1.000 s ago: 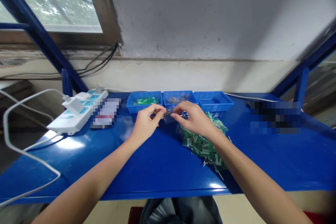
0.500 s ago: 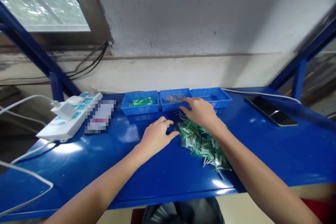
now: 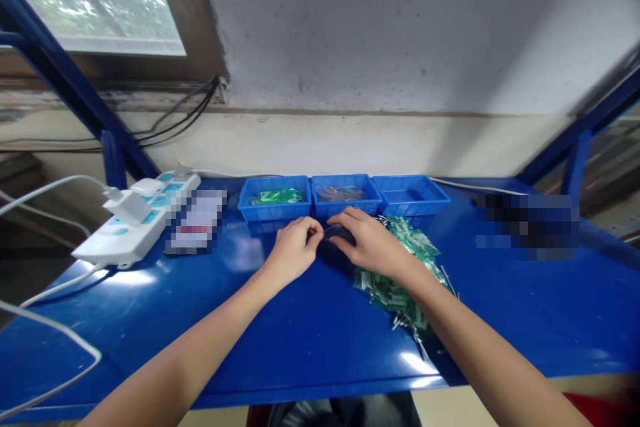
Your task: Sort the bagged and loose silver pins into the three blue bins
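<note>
Two of three blue trays (image 3: 274,213) along the worktop's (image 3: 290,340) back edge hold packets; the green heap (image 3: 385,290) lies outside. Left hand (image 3: 293,250): fingertips together, contents unclear; right hand (image 3: 370,243): fingers apart.

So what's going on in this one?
A person is working with both hands over a blue table. The left hand pinches a small item, too blurred to identify, and the right hand is curled close beside it. A pile of green packets lies by the right hand, partly under that forearm. Behind the hands, the left bin holds more green packets and the middle bin brownish contents.
</note>
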The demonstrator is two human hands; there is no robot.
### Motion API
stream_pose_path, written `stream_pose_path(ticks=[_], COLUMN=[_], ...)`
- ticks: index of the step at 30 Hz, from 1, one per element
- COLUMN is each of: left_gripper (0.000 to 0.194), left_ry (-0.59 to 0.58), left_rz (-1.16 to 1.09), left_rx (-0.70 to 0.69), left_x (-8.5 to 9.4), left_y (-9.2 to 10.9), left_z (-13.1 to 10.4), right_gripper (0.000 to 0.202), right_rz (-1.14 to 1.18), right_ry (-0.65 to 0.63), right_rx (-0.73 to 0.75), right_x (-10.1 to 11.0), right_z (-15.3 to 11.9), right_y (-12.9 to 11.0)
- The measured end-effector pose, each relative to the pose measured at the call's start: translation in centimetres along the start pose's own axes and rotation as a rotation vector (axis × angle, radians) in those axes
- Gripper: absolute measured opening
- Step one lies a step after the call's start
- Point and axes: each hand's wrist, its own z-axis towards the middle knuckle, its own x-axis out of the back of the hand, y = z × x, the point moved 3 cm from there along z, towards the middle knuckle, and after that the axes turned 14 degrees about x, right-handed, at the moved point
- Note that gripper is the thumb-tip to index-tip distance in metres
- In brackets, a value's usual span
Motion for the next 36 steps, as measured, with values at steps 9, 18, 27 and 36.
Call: stream_pose_path(ticks=[9, 18, 27, 36], left_gripper=[0.026, 0.033, 0.004, 0.004], left_ry=[0.072, -0.105, -0.093, 0.116], left_rz=[-0.011, 0.271, 0.101, -0.212], left_rx=[-0.105, -0.178, -0.013, -0.048], left_x=[-0.1, -3.3, -1.3, 2.4], left_y=[0.9, 2.2, 0.5, -1.1], left_z=[-0.9, -2.3, -1.1, 0.4], right_gripper=[0.013, 0.031, 0.023, 0.046], right_rz=[-0.329, -0.421, -0.239, -0.359], right_ry=[0.753, 0.307, 0.364, 0.056], right_rx=[-0.031, -0.175, -0.085, 0.052], right_x=[6.7, 1.9, 3.2, 5.9], right_z=[-0.7, 1.2, 1.8, -5.6], right_y=[0.5, 4.1, 3.3, -3.5])
